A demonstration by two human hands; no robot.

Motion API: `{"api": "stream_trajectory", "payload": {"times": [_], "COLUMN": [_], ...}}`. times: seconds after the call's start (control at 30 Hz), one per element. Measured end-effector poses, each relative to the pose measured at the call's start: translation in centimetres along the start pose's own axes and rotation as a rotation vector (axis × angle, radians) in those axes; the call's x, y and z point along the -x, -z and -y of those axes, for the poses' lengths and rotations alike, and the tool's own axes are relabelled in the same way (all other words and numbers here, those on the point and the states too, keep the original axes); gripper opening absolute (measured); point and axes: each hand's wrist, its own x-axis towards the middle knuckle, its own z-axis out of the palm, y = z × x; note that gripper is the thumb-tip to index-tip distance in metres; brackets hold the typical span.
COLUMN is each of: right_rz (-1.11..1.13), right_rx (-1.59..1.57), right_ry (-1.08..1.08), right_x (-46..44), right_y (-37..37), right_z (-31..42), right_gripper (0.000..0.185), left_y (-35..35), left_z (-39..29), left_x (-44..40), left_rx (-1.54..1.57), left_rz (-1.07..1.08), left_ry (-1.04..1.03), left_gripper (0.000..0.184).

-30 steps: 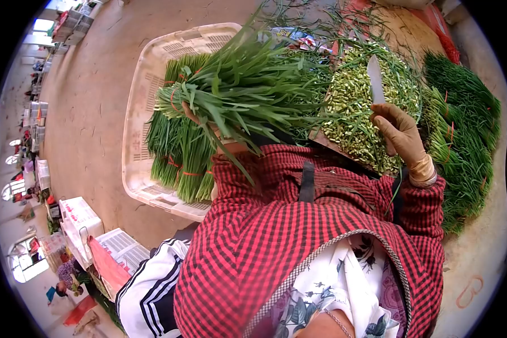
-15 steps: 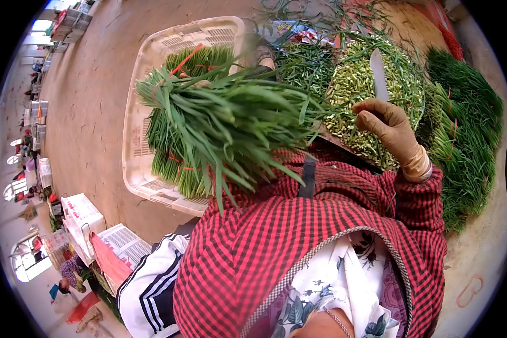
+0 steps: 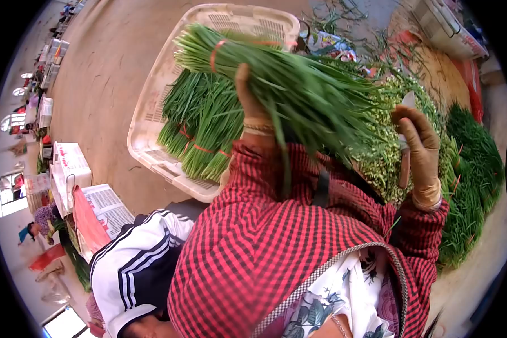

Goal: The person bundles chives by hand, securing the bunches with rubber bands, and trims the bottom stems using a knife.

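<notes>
My left hand (image 3: 252, 98) is closed around a bunch of garlic chives (image 3: 287, 73) bound near its pale cut ends by a red band (image 3: 215, 56). The long green leaves trail to the right, blurred by motion. Over a heap of chopped pale-green pieces (image 3: 386, 163), my gloved right hand (image 3: 419, 138) has its fingers curled, the thumb a little apart from them. Behind that hand lies a knife (image 3: 404, 169), its blade tip and brown handle showing past the glove. It seems to rest on the heap rather than in my fingers.
Left of the heap is a pale plastic crate (image 3: 143, 132) holding several banded bunches (image 3: 205, 124). More green bunches (image 3: 473, 186) lie to the right. A white box (image 3: 448, 31) is at the upper right. A person in a striped jacket (image 3: 138, 265) is close on my left.
The held bunch has swung up and now lies across the crate's upper right side, showing my left hand. The view has shifted, and more of the knife handle shows below my right hand.
</notes>
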Motion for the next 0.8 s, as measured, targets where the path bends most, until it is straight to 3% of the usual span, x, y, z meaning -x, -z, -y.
{"api": "stream_trajectory", "payload": {"times": [0.03,0.1,0.17,0.27,0.3,0.33,0.37,0.4,0.47,0.53,0.6,0.7,0.73,0.77,0.8], "right_rz": [-0.033,-0.048,0.023,0.112,0.106,0.12,0.132,0.124,0.219,0.254,0.302,0.193,0.198,0.199,0.201], "right_rx": [-0.06,0.162,0.582,0.846,0.958,0.717,0.475,0.481,0.429,0.324,0.113,0.107,0.108,0.219,0.326], "right_ry": [0.071,0.128,0.448,0.517,0.565,0.451,0.337,0.34,0.137,0.051,-0.12,-0.05,-0.053,0.04,0.131], "right_x": [-0.7,-1.8,-3.2,-4.9,-5.6,-6.0,-6.4,-6.7,-7.3,-8.0,-7.9,-7.3,-7.1,-7.1,-6.9], "right_y": [0.5,-0.1,-2.2,-6.0,-7.1,-8.8,-9.7,-9.3,-7.8,-5.9,-4.8,-4.5,-4.4,-4.4,-4.5], "right_z": [0.1,2.7,4.0,3.6,2.8,2.1,1.7,1.5,1.2,0.4,0.1,-0.5,-0.4,-0.1,0.2], "right_gripper": [0.029,0.037,0.05,0.087,0.089,0.086,0.082,0.082,0.076,0.075,0.073,0.073,0.073,0.073,0.074], "left_y": [-4.5,-4.6,-4.2,-6.6,-7.6,-7.6,-6.4,-7.1,-7.3,-6.0,-5.3,-3.6,-2.7,-1.9,-1.3], "left_z": [-0.1,2.1,4.4,7.2,7.8,8.6,11.1,10.5,8.9,7.4,4.9,2.5,1.3,0.9,0.5], "left_x": [1.6,1.8,1.7,2.9,3.4,3.8,4.4,5.6,6.8,7.0,7.0,5.6,4.8,3.8,3.0], "left_rx": [0.117,0.032,-0.153,-0.305,-0.366,-0.391,-0.749,-0.774,-0.791,-0.835,-0.819,-0.736,-0.737,-0.735,-0.503], "left_rz": [0.032,-0.01,-0.127,-0.062,-0.043,0.084,0.033,0.099,0.171,0.303,0.324,0.236,0.16,0.153,0.234], "left_ry": [0.056,0.008,-0.078,-0.166,-0.194,-0.132,-0.36,-0.329,-0.302,0.021,0.109,0.226,0.385,0.381,0.646], "left_gripper": [0.051,0.043,0.033,0.035,0.036,0.052,0.066,0.07,0.073,0.066,0.058,0.04,0.037,0.037,0.037]}}
